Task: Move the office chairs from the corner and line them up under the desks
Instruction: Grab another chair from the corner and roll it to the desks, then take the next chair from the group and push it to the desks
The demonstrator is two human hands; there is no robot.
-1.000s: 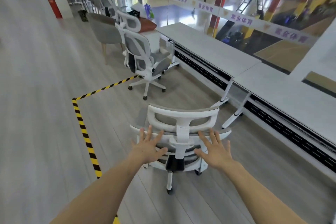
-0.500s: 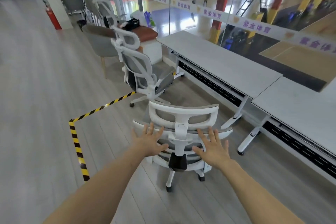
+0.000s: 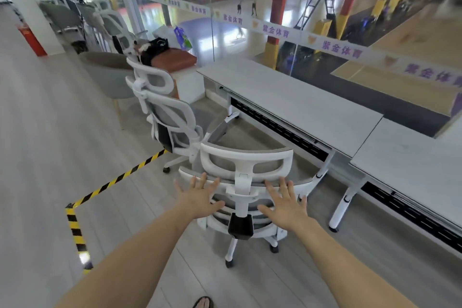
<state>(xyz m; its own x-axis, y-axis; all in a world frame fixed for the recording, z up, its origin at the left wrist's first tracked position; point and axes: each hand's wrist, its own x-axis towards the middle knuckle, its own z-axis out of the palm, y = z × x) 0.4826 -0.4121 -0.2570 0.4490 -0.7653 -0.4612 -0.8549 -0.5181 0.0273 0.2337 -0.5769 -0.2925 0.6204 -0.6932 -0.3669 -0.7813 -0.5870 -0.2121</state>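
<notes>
A white-framed grey mesh office chair (image 3: 246, 157) stands right in front of me, its back toward me. My left hand (image 3: 200, 197) and my right hand (image 3: 285, 204) lie flat against the chair's backrest, fingers spread, one on each side of the central spine. A second office chair (image 3: 165, 112) of the same kind stands just beyond it to the left, its seat turned toward the long grey desk (image 3: 287, 97). Another grey desk (image 3: 412, 157) joins the first on the right. One more white chair (image 3: 113, 22) stands far back.
Yellow-black floor tape (image 3: 105, 186) marks a corner on the left. A grey tub armchair (image 3: 107, 75), a white cabinet with a brown cushion (image 3: 175, 60) and a black bag stand behind the chairs. A glass wall runs behind the desks. A red extinguisher (image 3: 32, 40) leans at a pillar.
The chair under my hands has rolled forward, closing on the second chair and the desks. The view has swung left. Both hands stay flat on the backrest.
</notes>
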